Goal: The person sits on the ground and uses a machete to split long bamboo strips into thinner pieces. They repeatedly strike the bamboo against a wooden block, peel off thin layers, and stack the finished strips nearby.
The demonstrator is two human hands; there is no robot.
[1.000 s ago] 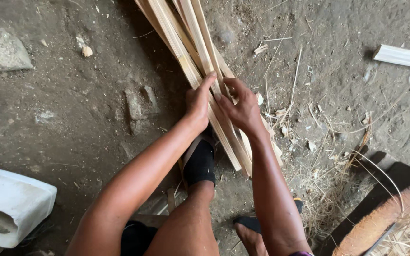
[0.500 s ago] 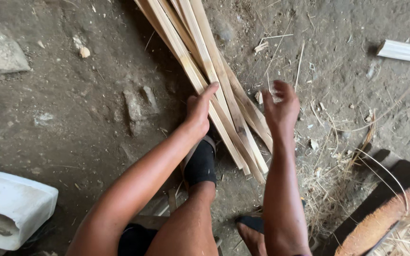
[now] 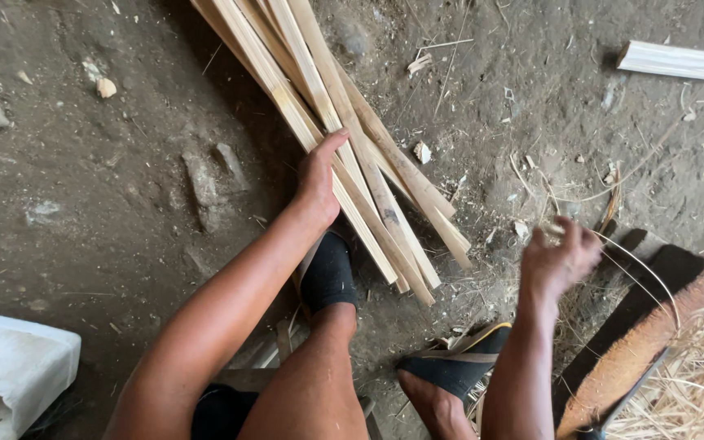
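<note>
- On the dirt floor [image 3: 107, 212], a bundle of split bamboo strips [image 3: 344, 122] lies with its long axis running from upper left down to lower right; the near ends fan out just above the feet.
- Left hand [image 3: 319, 175]: palm pressed flat on the bundle's left edge, fingers together, thumb up; not wrapped around it.
- Right hand [image 3: 560, 261]: off the bundle, well to its right, blurred; whether spread or curled, cannot tell. Left is the nearer hand.
- White plastic container [image 3: 10, 367] at lower left; contents not visible.
</note>
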